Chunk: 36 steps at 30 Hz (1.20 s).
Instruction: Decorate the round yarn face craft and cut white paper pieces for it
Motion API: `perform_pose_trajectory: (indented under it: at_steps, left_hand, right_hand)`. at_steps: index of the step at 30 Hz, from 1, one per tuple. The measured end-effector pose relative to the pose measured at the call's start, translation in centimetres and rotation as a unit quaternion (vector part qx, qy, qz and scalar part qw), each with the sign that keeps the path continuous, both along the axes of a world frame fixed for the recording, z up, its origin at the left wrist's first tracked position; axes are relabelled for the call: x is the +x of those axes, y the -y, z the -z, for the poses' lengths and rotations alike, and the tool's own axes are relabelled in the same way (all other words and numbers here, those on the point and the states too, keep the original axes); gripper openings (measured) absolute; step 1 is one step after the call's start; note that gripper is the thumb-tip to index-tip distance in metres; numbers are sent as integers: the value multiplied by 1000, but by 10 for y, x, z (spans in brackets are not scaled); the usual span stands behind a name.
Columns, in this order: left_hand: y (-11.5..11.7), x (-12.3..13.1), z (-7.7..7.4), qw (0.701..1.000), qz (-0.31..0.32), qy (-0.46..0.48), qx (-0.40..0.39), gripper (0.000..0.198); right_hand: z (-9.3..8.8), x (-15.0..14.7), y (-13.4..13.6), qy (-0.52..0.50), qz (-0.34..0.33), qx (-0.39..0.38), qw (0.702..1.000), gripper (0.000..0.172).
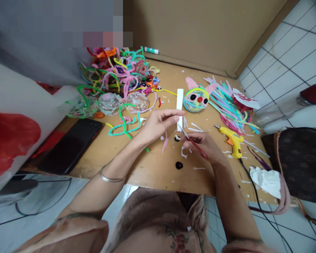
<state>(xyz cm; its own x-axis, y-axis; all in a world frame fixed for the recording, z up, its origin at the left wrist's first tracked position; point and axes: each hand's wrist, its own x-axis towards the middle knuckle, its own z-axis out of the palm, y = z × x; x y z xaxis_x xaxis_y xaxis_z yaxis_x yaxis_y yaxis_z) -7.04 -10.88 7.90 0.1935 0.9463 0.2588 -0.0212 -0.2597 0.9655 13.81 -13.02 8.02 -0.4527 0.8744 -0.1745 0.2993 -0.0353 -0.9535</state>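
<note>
My left hand [162, 123] is closed on a white paper strip [179, 100], pinching it between thumb and fingers so that it stands upright over the table. In my right hand [202, 143] is a pair of scissors [198, 147] with red handles; the blades point up and left at the strip's lower end. Whether the blades touch the paper I cannot tell. Below the hands lie a black round piece [179, 165] and another black piece with white on it [177, 138]. Thin paper scraps [197, 127] are scattered around them.
Behind the hands sits a round animal-face craft [196, 100] with pink ears. Pipe cleaners [226, 102] and a yellow glue gun [233, 140] with a cord lie right, near a brown bag [300, 161]. At left are tangled pipe cleaners [116, 73], clear balls [137, 102] and a black phone [71, 146].
</note>
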Motion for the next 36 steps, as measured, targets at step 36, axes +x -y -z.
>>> perform_pose_trajectory:
  at_steps: [36]
  left_hand:
    - [15, 37, 11, 953, -63, 237, -176, 40]
  right_hand:
    - [0, -1, 4, -64, 60, 17, 996, 48]
